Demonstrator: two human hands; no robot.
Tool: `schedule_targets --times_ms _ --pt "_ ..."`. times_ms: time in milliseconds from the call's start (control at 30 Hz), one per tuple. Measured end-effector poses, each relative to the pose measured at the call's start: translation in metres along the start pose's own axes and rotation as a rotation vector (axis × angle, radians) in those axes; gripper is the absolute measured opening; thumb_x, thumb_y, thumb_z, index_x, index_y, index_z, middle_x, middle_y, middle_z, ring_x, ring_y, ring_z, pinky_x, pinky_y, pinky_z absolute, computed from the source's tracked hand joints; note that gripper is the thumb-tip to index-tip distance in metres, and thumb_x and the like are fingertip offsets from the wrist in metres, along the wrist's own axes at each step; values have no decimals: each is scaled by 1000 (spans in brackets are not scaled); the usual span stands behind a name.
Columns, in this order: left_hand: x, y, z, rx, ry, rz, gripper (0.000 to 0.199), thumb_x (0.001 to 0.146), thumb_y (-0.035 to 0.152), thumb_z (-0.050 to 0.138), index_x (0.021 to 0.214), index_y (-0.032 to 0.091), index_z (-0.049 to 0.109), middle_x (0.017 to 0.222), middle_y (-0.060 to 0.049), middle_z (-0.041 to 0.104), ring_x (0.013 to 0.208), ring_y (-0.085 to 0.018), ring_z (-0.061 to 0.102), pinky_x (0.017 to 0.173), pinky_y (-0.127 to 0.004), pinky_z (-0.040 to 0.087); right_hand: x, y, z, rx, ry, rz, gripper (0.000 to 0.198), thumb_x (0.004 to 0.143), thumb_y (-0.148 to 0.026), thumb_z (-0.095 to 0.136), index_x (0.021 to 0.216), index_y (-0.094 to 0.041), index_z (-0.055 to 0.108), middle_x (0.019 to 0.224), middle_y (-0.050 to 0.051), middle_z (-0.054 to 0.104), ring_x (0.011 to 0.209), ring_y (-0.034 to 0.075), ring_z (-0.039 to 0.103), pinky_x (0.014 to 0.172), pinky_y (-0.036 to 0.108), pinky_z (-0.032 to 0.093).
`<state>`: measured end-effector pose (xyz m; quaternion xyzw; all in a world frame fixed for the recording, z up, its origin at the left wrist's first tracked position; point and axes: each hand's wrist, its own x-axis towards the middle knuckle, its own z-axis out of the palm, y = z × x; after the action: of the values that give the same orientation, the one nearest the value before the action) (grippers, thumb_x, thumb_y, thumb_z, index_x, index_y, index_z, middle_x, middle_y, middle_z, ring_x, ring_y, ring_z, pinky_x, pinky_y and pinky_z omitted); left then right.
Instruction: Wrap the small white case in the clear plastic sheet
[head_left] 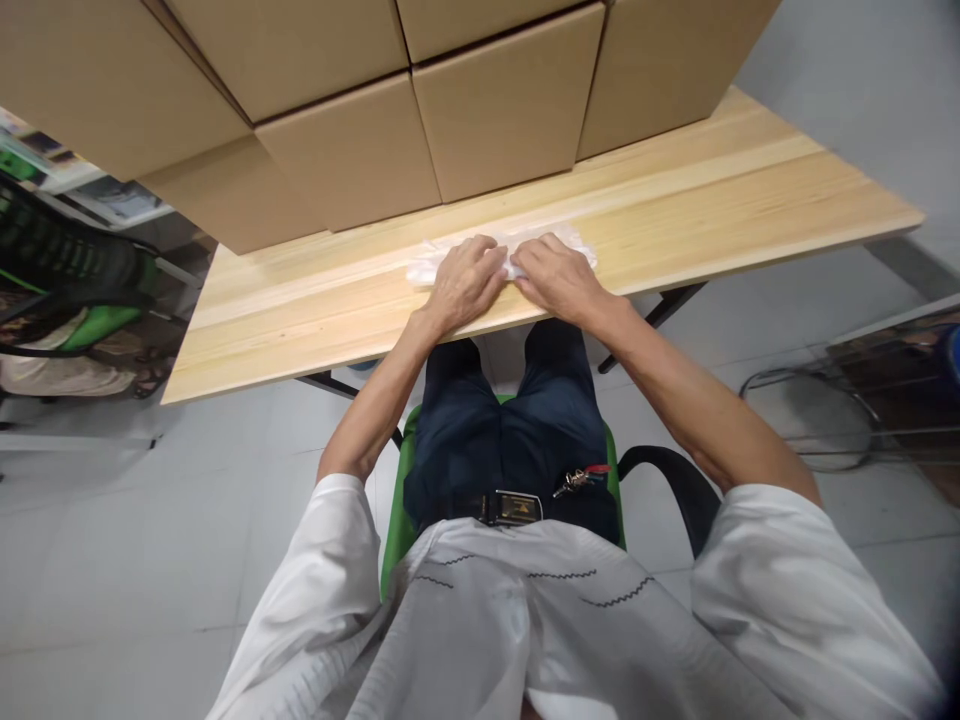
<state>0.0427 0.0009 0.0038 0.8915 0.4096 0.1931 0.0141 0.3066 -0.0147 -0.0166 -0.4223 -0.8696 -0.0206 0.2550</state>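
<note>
A thin, whitish, crumpled piece of plastic, which looks like a plastic bag (574,243), lies in a flattened strip along the front of the wooden table. My left hand (466,280) is closed on its middle, fingers curled and pressed down. Right beside it, my right hand (559,277) grips the same plastic with bent fingers. The thumbs and fingertips of both hands nearly meet. Crinkled ends of the plastic stick out past each hand, and the part beneath the palms is hidden.
Large cardboard boxes (510,105) stand stacked at the back of the wooden table (750,200). I sit on a green chair (401,500) close to the table's front edge. At the left are a black and green chair (105,320) and part of another person.
</note>
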Motion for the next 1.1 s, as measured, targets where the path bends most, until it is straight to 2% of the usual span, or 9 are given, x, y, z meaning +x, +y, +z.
schedule_targets --times_ms 100,267,433,567,667,800,933,1100 --pt "3 2 5 57 -38 58 52 133 54 53 164 23 79 166 -25 81 158 -45 74 139 -67 56 0 3 5 29 5 9 38 123 -34 62 152 -20 82 143 23 85 137 47 67 123 65 59" --pt "8 8 5 88 -105 1 46 133 46 53 163 19 77 159 -27 82 152 -46 76 133 -64 59 3 7 5 79 -1 35 41 121 -35 64 155 -20 82 148 23 85 140 47 67 125 66 57" --pt "10 18 -10 38 -162 -79 53 136 58 45 157 22 77 159 -27 81 153 -46 76 133 -61 58 9 6 -7 108 -49 75 45 120 -38 67 159 -23 84 156 22 86 144 48 69 129 69 57" --pt "13 24 -22 -36 -181 -136 64 135 73 43 157 23 78 160 -26 82 159 -47 73 137 -59 55 14 5 -20 117 -92 106 48 125 -49 61 159 -24 84 155 21 89 144 48 73 129 68 57" --pt "16 25 -27 -46 -193 -166 66 136 74 41 158 23 78 159 -25 82 159 -46 74 135 -57 56 19 6 -27 135 -106 124 54 127 -59 57 162 -26 83 154 19 91 144 48 76 128 67 58" --pt "24 21 -27 -41 -211 -218 67 138 67 35 154 19 80 161 -26 80 153 -46 79 131 -57 57 29 11 -33 126 -164 188 58 131 -64 49 157 -26 84 153 19 92 141 46 80 123 62 59" --pt "36 9 -22 -66 -189 -225 72 137 72 36 154 19 82 153 -25 83 150 -46 81 131 -57 58 40 18 -34 88 -222 260 66 135 -69 40 145 -25 88 149 19 92 133 42 83 117 56 59" --pt "45 -3 -17 -78 -188 -239 81 136 79 34 163 19 80 155 -26 84 152 -46 82 135 -58 58 48 38 -20 99 -161 257 72 133 -75 35 139 -27 89 127 21 94 125 46 84 111 59 61"
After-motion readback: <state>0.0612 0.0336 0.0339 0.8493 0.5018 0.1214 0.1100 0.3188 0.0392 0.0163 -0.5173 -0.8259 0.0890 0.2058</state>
